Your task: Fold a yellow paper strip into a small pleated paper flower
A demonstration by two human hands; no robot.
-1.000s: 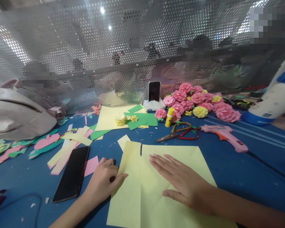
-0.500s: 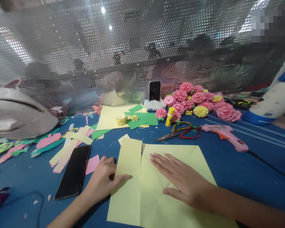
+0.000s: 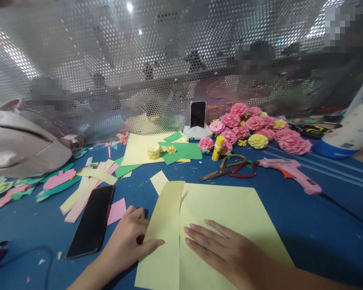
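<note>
So, left to right: pale pink bag [image 3: 27, 141] at the far edge, contents not visible. Foam cutouts [image 3: 59, 179] beside and in front of it, then crossed paper strips [image 3: 87, 189] overlapped by a black phone [image 3: 90, 221] lying flat, screen dark. Pink paper square [image 3: 117, 211] sits between phone and left hand [image 3: 130, 235]. That hand: thumb extended on top of the narrow yellow panel [image 3: 161, 249], other fingers curled at its left edge; can't tell if they pinch it from below. Panel is front and centre on the blue tabletop [image 3: 326, 233], overlapping a small yellow scrap [image 3: 159, 181], with the wide yellow sheet [image 3: 226, 205] along its right side; can't tell if joined lower down. Behind: green paper [image 3: 190, 151] and yellow paper flowers [image 3: 153, 152] on another sheet, then a second phone [image 3: 197, 114] upright at a white soft pack [image 3: 196, 133], blue mark illegible. Right hand [image 3: 226, 253] palm down on the wide sheet, fingers straight, slightly spread, gripping nothing; its forearm hides the lower right. Beyond: capped yellow glue stick [image 3: 218, 148], print unreadable, scissors [image 3: 242, 169], pink paper flowers [image 3: 240, 127], pink glue gun [image 3: 302, 175]. Far right, white-and-blue container [image 3: 357, 125], tilted-looking, contents hidden.
</note>
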